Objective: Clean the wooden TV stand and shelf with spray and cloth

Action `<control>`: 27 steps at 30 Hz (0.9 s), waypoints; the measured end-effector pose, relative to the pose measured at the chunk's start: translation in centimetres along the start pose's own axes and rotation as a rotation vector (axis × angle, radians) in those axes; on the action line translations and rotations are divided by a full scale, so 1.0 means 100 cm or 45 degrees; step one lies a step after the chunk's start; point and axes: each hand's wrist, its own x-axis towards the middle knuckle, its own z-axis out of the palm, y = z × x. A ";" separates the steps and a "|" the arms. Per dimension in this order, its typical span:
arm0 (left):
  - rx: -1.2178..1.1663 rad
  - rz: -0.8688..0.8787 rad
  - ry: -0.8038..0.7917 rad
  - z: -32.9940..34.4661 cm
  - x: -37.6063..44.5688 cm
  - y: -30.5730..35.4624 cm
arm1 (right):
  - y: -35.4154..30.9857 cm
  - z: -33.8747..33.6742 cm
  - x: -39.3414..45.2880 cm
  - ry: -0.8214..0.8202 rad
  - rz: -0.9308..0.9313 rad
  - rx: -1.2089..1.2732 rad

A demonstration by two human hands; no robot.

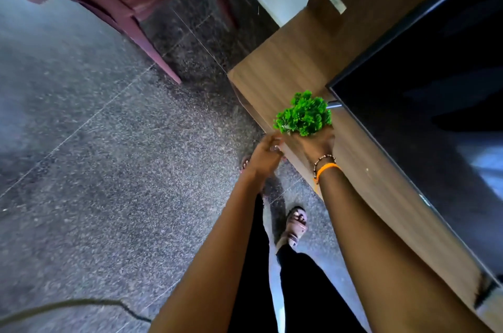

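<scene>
Both hands [317, 146] around green plant [304, 113]

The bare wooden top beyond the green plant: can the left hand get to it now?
Probably yes. The left hand is at the stand's front edge beside the green plant, and the wooden top beyond looks unobstructed.

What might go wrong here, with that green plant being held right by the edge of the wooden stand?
1. The right hand grips the green plant from below, close to the front edge of the wooden TV stand; a slip could drop it onto the stone floor.
2. The TV screen sits right beside the plant, so a careless swing might bump it.
3. A cable lies across the floor, a possible trip hazard.
</scene>
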 end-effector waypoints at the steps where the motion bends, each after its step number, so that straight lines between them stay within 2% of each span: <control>1: 0.018 -0.001 -0.013 -0.005 0.017 0.004 | -0.001 0.009 0.013 0.010 0.116 -0.058; 3: 0.046 0.011 -0.029 -0.010 0.032 0.012 | -0.002 0.021 0.029 0.008 0.059 0.032; 5: 0.070 0.031 -0.067 -0.015 0.053 0.020 | -0.002 0.034 0.047 0.114 -0.032 0.144; 8: 0.075 0.031 -0.088 -0.022 0.075 0.027 | 0.001 0.044 0.064 0.246 -0.039 0.096; 18: 0.102 0.000 -0.168 -0.030 0.102 0.031 | 0.004 0.063 0.085 0.325 -0.057 0.197; 21: 0.111 -0.019 -0.177 -0.028 0.094 0.034 | 0.004 0.056 0.078 0.268 -0.017 0.096; 27: 0.145 -0.036 -0.191 -0.021 0.069 0.040 | 0.008 0.033 0.055 -0.022 0.045 0.330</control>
